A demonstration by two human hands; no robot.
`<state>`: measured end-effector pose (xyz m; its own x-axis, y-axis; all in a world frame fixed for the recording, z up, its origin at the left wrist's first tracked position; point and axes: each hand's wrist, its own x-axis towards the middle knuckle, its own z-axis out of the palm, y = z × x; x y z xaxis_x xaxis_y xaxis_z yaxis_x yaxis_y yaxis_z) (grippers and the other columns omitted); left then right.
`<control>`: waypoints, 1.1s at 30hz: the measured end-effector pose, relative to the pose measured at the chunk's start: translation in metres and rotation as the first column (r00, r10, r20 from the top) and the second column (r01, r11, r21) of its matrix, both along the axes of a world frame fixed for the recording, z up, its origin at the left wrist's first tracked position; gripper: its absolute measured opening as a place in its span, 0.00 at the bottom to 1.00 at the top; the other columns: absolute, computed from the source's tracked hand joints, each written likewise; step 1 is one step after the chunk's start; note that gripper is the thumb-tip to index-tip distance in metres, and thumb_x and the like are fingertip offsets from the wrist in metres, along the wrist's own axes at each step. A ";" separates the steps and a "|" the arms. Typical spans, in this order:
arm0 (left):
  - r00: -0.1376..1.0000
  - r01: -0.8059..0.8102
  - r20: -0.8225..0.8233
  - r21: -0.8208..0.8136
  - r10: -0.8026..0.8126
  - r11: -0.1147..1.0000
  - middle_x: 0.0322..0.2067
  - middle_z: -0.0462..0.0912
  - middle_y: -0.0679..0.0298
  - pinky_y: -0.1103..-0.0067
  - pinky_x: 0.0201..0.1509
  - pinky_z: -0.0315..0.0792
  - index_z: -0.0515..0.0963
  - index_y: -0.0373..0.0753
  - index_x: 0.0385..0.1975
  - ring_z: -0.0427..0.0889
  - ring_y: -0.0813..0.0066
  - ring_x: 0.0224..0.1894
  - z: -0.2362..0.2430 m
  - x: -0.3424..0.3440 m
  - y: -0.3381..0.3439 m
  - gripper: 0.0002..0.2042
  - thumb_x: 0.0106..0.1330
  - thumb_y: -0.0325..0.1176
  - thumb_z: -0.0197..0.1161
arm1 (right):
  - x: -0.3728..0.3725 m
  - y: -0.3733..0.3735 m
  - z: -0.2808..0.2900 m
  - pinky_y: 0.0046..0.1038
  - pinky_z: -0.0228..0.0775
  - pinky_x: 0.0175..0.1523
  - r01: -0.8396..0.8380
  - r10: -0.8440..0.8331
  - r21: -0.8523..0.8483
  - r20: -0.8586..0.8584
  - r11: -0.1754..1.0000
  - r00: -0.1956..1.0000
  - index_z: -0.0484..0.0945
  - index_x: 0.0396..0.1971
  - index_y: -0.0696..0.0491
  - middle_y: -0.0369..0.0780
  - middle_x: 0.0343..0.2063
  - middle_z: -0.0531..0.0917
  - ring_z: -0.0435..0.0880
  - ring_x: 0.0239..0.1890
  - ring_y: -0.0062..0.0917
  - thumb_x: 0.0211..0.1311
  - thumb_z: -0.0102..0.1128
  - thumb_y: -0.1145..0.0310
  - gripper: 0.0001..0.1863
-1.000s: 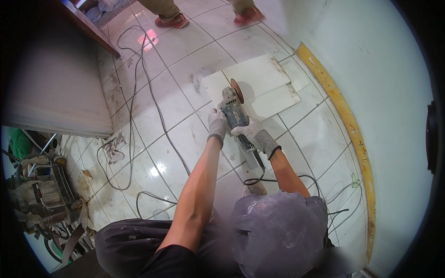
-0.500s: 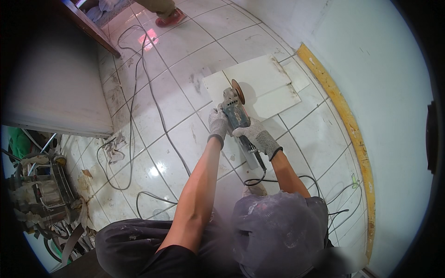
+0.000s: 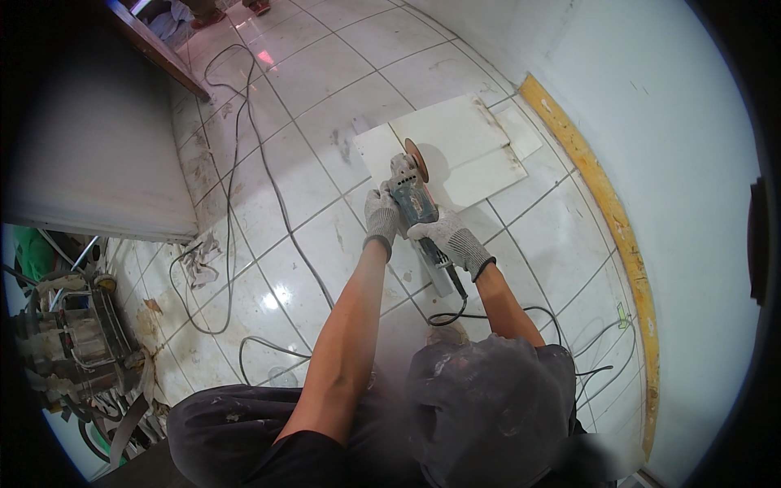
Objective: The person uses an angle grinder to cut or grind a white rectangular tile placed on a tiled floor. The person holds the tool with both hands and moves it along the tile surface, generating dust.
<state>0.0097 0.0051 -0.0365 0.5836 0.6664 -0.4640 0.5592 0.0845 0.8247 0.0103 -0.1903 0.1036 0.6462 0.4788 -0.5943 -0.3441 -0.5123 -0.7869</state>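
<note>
One grinder [image 3: 419, 203] is grasped by left grip [image 3: 381, 213] and right grip [image 3: 447, 237]; white board [image 3: 465, 145] is laid beyond both grips, cord [image 3: 458, 283] trailed behind.

Grinder [image 3: 417, 202]: dark blue-grey body, paler dusty grey head. Disc [image 3: 416, 160]: rusty brown. Left glove [image 3: 381, 213], right glove [image 3: 454, 238]: mottled light grey, ribbed grey cuffs, black hems. Panel pieces [image 3: 464, 134]: off-white, brown stains along right edges. Floor tiles [image 3: 435, 73]: glossy white, dark grout grid, brownish smudges. Cable [image 3: 273, 184]: dark grey. Skirting strip [image 3: 598, 191]: yellow, pale chipped patches. Wall [image 3: 683, 163]: pale greenish-blue. Trousers [image 3: 236, 427]: charcoal, whitish flecks. Sleeve [image 3: 313, 455]: black. Door frame [image 3: 159, 49]: reddish brown. Bundle at far left [image 3: 32, 250]: green.
</note>
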 end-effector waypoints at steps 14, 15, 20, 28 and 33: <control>1.000 0.012 0.025 0.024 -0.013 1.000 0.37 0.88 0.42 0.58 0.49 0.80 0.81 0.29 0.43 0.90 0.48 0.42 -0.017 0.000 0.011 0.30 0.85 0.59 0.56 | 0.001 0.004 -0.003 0.32 0.83 0.51 -0.002 0.002 0.024 -0.008 1.000 1.000 0.77 0.63 0.69 0.47 0.43 0.89 0.89 0.41 0.31 0.48 0.80 0.48 0.49; 1.000 0.016 0.012 0.003 -0.016 1.000 0.37 0.88 0.43 0.59 0.49 0.81 0.81 0.29 0.43 0.90 0.49 0.42 -0.012 0.001 0.004 0.30 0.84 0.58 0.56 | 0.000 -0.001 -0.001 0.32 0.83 0.50 0.009 -0.009 0.015 -0.010 1.000 1.000 0.77 0.62 0.69 0.47 0.42 0.89 0.89 0.41 0.31 0.48 0.80 0.48 0.48; 1.000 -0.016 -0.002 -0.061 0.016 0.998 0.37 0.89 0.46 0.61 0.49 0.81 0.81 0.29 0.44 0.90 0.55 0.41 0.016 -0.002 -0.011 0.30 0.84 0.58 0.57 | 0.000 -0.006 -0.006 0.32 0.83 0.50 0.021 -0.020 0.031 -0.039 0.999 0.999 0.80 0.60 0.67 0.45 0.41 0.90 0.89 0.41 0.29 0.49 0.81 0.50 0.44; 0.997 0.068 -0.040 -0.049 -0.070 0.997 0.43 0.91 0.51 0.64 0.44 0.88 0.78 0.31 0.56 0.94 0.60 0.44 0.011 -0.001 0.001 0.27 0.90 0.55 0.51 | 0.003 0.000 -0.015 0.32 0.84 0.50 0.030 -0.029 0.047 -0.032 0.998 0.999 0.81 0.61 0.65 0.45 0.42 0.91 0.90 0.42 0.29 0.50 0.81 0.53 0.42; 0.998 0.061 -0.023 -0.025 -0.062 0.998 0.40 0.90 0.51 0.63 0.45 0.86 0.79 0.30 0.51 0.92 0.59 0.42 0.005 0.000 -0.002 0.27 0.88 0.55 0.53 | 0.001 -0.004 -0.010 0.33 0.84 0.51 0.027 -0.024 0.071 -0.037 0.997 0.999 0.81 0.61 0.64 0.45 0.43 0.91 0.90 0.42 0.29 0.51 0.81 0.52 0.41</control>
